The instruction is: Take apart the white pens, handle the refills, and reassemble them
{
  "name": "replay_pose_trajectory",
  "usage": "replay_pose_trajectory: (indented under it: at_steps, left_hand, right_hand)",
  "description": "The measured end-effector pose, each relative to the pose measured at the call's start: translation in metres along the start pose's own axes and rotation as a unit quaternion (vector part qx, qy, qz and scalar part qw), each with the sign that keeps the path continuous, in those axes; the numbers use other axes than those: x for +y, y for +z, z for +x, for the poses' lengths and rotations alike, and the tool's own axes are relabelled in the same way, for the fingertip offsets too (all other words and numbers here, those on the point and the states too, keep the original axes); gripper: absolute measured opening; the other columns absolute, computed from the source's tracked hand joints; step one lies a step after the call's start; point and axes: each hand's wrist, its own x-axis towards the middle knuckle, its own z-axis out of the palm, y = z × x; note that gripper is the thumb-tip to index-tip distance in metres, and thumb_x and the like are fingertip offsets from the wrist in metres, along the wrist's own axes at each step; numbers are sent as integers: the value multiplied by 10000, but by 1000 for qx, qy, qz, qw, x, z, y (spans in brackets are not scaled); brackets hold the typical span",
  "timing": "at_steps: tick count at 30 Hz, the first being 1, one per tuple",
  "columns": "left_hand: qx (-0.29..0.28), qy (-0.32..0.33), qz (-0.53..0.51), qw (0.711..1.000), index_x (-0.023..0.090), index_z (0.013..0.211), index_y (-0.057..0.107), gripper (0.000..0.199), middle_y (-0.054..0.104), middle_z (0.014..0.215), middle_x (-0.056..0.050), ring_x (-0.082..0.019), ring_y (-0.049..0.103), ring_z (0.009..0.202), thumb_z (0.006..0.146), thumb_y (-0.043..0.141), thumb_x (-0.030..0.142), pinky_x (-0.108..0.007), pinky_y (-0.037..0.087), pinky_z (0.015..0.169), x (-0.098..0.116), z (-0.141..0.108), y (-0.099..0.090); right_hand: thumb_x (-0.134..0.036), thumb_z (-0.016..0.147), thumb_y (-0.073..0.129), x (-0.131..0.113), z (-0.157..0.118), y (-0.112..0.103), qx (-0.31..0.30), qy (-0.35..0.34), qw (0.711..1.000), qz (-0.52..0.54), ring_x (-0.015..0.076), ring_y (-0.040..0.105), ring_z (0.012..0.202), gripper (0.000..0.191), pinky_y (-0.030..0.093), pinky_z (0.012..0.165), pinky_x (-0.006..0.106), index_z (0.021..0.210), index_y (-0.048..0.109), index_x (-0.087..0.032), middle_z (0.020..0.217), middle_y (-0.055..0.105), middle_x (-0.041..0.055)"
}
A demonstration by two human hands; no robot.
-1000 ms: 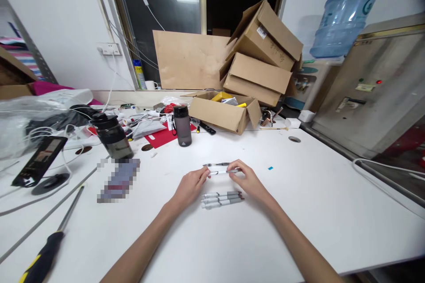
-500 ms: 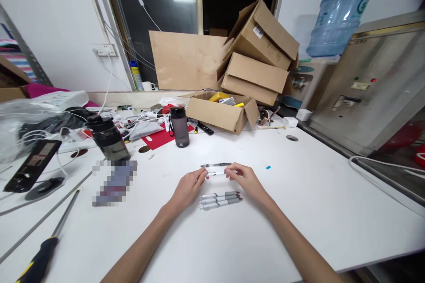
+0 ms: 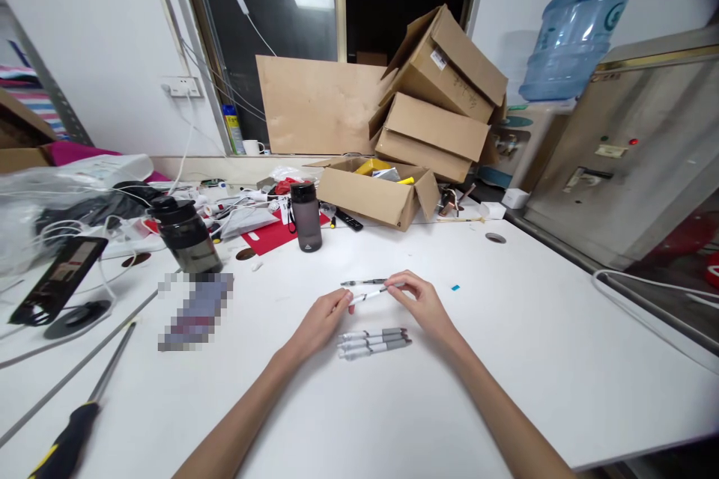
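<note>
Between my two hands is a white pen (image 3: 368, 295), tilted so its right end is higher. My left hand (image 3: 321, 320) pinches its left end, and my right hand (image 3: 419, 304) pinches the other end, fingertips partly covering it. Just beyond, a dark-and-clear pen (image 3: 359, 283) lies on the white table (image 3: 472, 382); its right end passes behind my right fingers. Nearer to me, several white pens with grey grips (image 3: 374, 343) lie side by side, their grips pointing right.
A small blue scrap (image 3: 454, 287) lies right of my hands. Behind stand a dark bottle (image 3: 306, 217) and an open cardboard box (image 3: 371, 198). On the left are another bottle (image 3: 188, 236), a screwdriver (image 3: 84, 412) and tangled cables. A metal cabinet (image 3: 629, 157) borders the right.
The pen between my hands has gone from nearly level to tilted, its right end raised with my right hand. The other pens have stayed put; the view has shifted slightly.
</note>
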Motion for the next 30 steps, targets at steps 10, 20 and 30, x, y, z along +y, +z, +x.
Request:
replay_pose_trajectory:
  at_steps: [10, 20, 30]
  left_hand:
    - [2, -26, -37, 999, 207, 819, 579, 538, 451, 667, 35, -166, 408, 615, 1041, 273, 590, -269, 334, 615, 6, -1, -4]
    - [10, -36, -56, 998, 204, 821, 572, 528, 430, 694, 35, -155, 405, 625, 1034, 291, 597, -257, 339, 596, -1, 0, -7]
    - [17, -31, -55, 998, 203, 815, 573, 547, 449, 721, 28, -162, 424, 649, 1023, 288, 621, -260, 364, 610, -2, 1, -8]
  right_hand:
    - [-453, 889, 697, 9, 4, -5, 55, 20, 998, 16, 224, 670, 965, 318, 510, 938, 372, 1103, 684, -218, 1081, 719, 85]
    - [-567, 820, 729, 15, 8, -12, 115, 57, 992, 19, 233, 667, 921, 417, 523, 890, 383, 1020, 675, -205, 1076, 709, 98]
    - [-604, 875, 625, 12, 6, -12, 114, 66, 991, -10, 234, 690, 854, 403, 534, 867, 385, 966, 660, -213, 993, 698, 78]
